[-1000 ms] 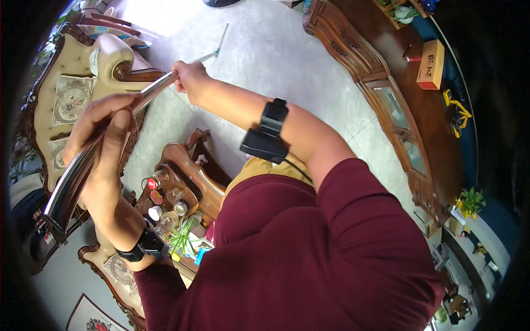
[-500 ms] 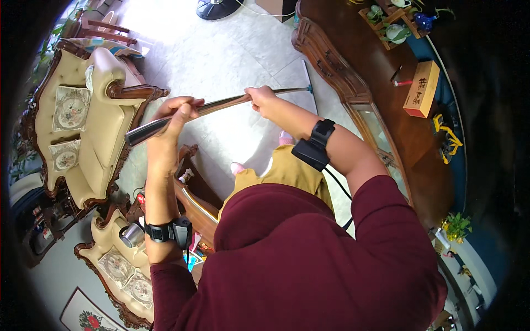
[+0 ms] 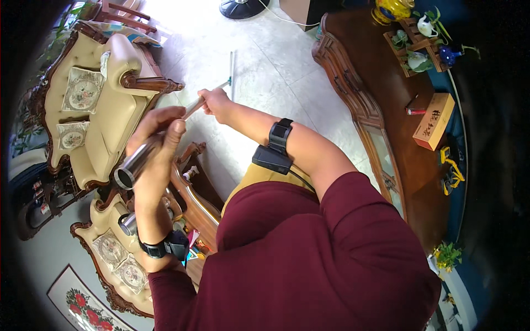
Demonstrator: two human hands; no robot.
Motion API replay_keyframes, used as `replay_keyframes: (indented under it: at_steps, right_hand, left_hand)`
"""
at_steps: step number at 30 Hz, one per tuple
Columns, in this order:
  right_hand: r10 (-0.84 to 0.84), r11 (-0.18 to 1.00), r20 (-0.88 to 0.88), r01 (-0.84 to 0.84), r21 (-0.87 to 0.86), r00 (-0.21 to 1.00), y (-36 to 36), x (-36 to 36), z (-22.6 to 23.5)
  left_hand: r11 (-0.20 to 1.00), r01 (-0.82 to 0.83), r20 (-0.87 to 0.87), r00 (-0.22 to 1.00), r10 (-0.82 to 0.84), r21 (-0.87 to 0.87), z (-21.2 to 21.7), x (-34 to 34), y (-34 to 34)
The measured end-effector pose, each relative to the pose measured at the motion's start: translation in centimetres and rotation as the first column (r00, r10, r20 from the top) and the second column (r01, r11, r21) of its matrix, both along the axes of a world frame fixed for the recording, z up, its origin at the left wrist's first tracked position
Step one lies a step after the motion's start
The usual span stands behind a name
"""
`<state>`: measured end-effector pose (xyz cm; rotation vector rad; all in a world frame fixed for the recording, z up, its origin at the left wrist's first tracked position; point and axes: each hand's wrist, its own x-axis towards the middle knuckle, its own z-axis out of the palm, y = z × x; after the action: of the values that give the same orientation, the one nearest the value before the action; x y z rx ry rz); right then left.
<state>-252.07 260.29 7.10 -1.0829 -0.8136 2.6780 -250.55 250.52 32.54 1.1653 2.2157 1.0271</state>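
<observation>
I hold a floor squeegee (image 3: 132, 168), with a long shiny metal handle and a thin, wide head (image 3: 232, 66) joined by a teal piece. My left hand (image 3: 155, 146) is wrapped around the upper handle, whose round end sticks out below the palm. Further down the handle, my right hand (image 3: 217, 105) grips it with closed fingers. The head lies on the pale tiled floor (image 3: 276, 60) ahead of me. Black devices are strapped to both forearms.
Carved cream sofas (image 3: 107, 116) stand on the left, with a wooden table (image 3: 193, 204) beside me. On the right runs a long dark wooden cabinet (image 3: 381, 66) carrying a box (image 3: 434, 121) and plants. A round black base (image 3: 243, 8) stands at the far end.
The squeegee head has swung left across the floor, and the handle now points more away from me. My right hand has moved left; my left hand has come lower and nearer.
</observation>
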Motion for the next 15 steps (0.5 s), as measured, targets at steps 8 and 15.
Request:
replay_keyframes:
  at_steps: [8,15]
  right_hand:
    - [0.004,0.994,0.266,-0.032,0.101,0.964,4.4,0.1,4.9]
    - [0.009,0.944,0.516,-0.177,0.277,0.856,10.1,2.9,-2.2]
  left_hand:
    - [0.951,-0.112,0.236,0.971,0.043,0.288,2.0,-5.1,2.2]
    - [0.971,-0.175,0.493,0.867,0.073,0.164,-5.0,-6.6,3.4]
